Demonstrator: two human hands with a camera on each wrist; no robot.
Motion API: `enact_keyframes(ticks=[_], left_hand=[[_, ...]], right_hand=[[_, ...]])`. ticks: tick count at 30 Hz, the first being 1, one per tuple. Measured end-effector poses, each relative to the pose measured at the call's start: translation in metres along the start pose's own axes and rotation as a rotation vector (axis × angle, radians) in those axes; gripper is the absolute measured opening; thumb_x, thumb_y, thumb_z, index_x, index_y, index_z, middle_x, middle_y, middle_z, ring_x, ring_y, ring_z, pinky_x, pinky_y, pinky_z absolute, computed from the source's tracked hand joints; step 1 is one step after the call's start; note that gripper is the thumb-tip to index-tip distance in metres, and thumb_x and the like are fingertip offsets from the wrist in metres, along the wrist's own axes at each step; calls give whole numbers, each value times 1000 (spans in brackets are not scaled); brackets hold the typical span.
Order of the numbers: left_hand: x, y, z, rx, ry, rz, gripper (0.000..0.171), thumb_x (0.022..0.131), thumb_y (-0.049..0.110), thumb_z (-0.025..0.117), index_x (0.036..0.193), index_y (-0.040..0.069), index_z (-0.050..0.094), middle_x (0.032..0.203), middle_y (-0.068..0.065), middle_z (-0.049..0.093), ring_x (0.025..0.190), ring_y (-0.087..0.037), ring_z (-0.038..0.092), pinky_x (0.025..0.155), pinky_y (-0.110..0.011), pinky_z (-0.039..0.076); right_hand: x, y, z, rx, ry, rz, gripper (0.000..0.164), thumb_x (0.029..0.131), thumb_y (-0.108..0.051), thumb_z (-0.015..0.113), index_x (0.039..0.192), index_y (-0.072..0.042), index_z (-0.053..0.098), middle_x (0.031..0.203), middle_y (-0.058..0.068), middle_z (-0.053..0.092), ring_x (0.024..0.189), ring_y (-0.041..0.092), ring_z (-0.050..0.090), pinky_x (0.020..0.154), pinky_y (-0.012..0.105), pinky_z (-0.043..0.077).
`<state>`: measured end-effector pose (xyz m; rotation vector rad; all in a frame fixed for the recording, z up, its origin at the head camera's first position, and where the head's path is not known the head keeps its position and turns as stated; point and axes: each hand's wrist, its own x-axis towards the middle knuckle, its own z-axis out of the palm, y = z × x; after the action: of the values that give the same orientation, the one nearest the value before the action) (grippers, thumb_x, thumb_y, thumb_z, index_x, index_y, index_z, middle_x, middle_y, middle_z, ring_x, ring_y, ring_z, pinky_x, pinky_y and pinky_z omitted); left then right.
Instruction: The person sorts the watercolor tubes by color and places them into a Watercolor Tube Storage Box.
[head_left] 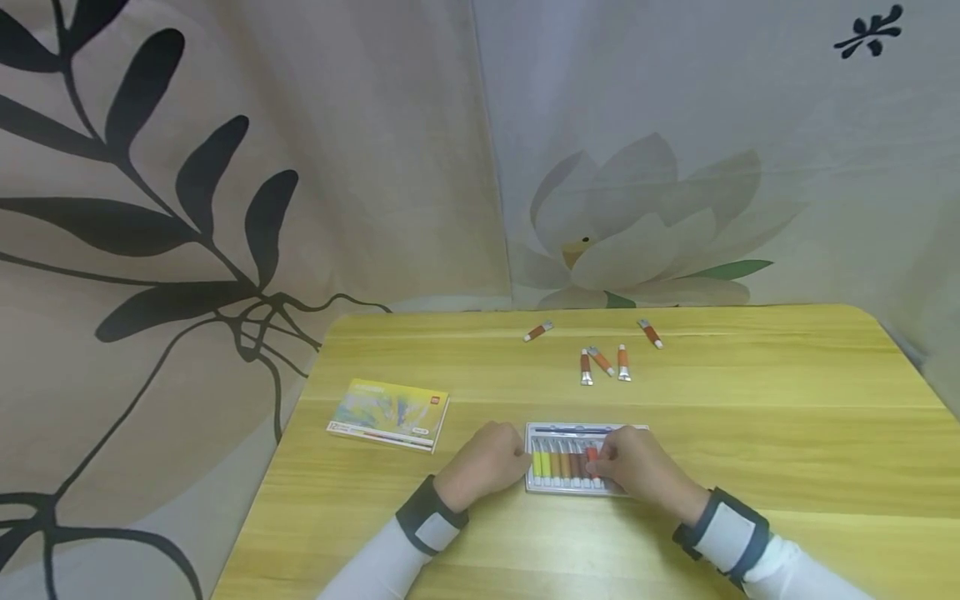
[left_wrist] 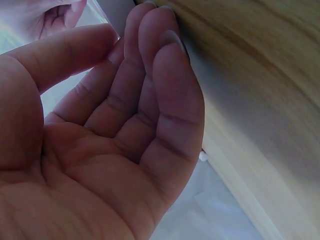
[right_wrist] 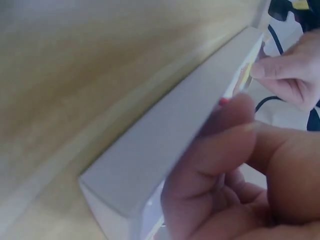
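A white tray (head_left: 570,492) of paint tubes lies on the table between both hands. Its row runs from yellow tubes (head_left: 541,464) at the left through ochre and brown to a red paint tube (head_left: 592,455). My right hand (head_left: 647,472) pinches that red tube between thumb and fingers at the row's right end. Its red tip (right_wrist: 224,101) peeks past the fingertips in the right wrist view, beside the tray's tall white side. My left hand (head_left: 487,460) grips the tray's left end, thumb at the rim. A slim dark brush (head_left: 573,431) lies along the tray's far side.
Several orange and brown tubes, among them an orange one (head_left: 623,363) and a brown one (head_left: 586,367), lie loose beyond the tray. A flat yellow box (head_left: 390,413) with a printed cover sits at the left. A patterned curtain (head_left: 405,167) hangs behind the table (head_left: 750,375).
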<state>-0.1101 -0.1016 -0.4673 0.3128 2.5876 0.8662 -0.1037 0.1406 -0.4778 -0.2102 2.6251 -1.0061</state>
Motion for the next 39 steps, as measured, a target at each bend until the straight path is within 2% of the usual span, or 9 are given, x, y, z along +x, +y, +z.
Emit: enact_keyframes(ticks=[6, 14, 19, 25, 29, 34, 39], left_hand=[[-1, -1, -1, -3, -1, -7, 51, 97, 12, 64, 52, 18, 41, 46, 11, 33, 41, -5, 33, 38, -19, 25], [-1, -2, 1, 5, 7, 1, 52, 96, 11, 64, 52, 19, 39, 45, 12, 31, 40, -4, 31, 38, -19, 24], [-2, -1, 1, 2, 10, 1, 52, 97, 11, 64, 52, 19, 40, 45, 12, 32, 40, -4, 31, 37, -19, 24], [-1, -1, 2, 14, 11, -3, 51, 97, 11, 64, 52, 19, 40, 45, 12, 32, 40, -5, 32, 38, -19, 25], [0, -1, 3, 15, 8, -14, 50, 97, 12, 64, 53, 18, 41, 46, 11, 33, 41, -5, 33, 38, -19, 25], [-1, 1, 1, 7, 14, -6, 49, 97, 11, 64, 54, 18, 42, 47, 10, 34, 41, -6, 34, 39, -19, 26], [-2, 2, 1, -2, 13, -10, 48, 97, 10, 64, 54, 17, 43, 47, 10, 35, 41, -6, 34, 39, -20, 26]], right_hand=[[0, 3, 2, -34, -8, -41, 29, 88, -17, 84, 68, -13, 65, 62, -1, 53, 57, 14, 49, 52, 25, 36], [4, 9, 3, -1, -16, -32, 30, 88, -16, 84, 66, -13, 64, 63, -1, 56, 58, 14, 50, 52, 24, 38], [5, 13, -1, 27, -40, -97, 28, 89, -19, 83, 68, -14, 64, 63, -2, 55, 57, 13, 50, 50, 23, 38], [7, 19, -13, 55, -52, -149, 21, 96, -18, 76, 77, -14, 69, 65, -4, 59, 56, 11, 52, 48, 23, 41], [15, 22, -29, 22, -12, -142, 15, 99, -18, 72, 85, -11, 73, 75, -2, 64, 65, 14, 56, 55, 27, 47], [37, 35, -52, -63, 84, -164, 11, 101, -14, 69, 101, -6, 75, 90, 4, 69, 76, 18, 60, 65, 33, 51], [60, 51, -66, -246, 250, -298, 17, 97, -3, 69, 112, 3, 73, 107, 18, 72, 91, 34, 70, 76, 49, 60]])
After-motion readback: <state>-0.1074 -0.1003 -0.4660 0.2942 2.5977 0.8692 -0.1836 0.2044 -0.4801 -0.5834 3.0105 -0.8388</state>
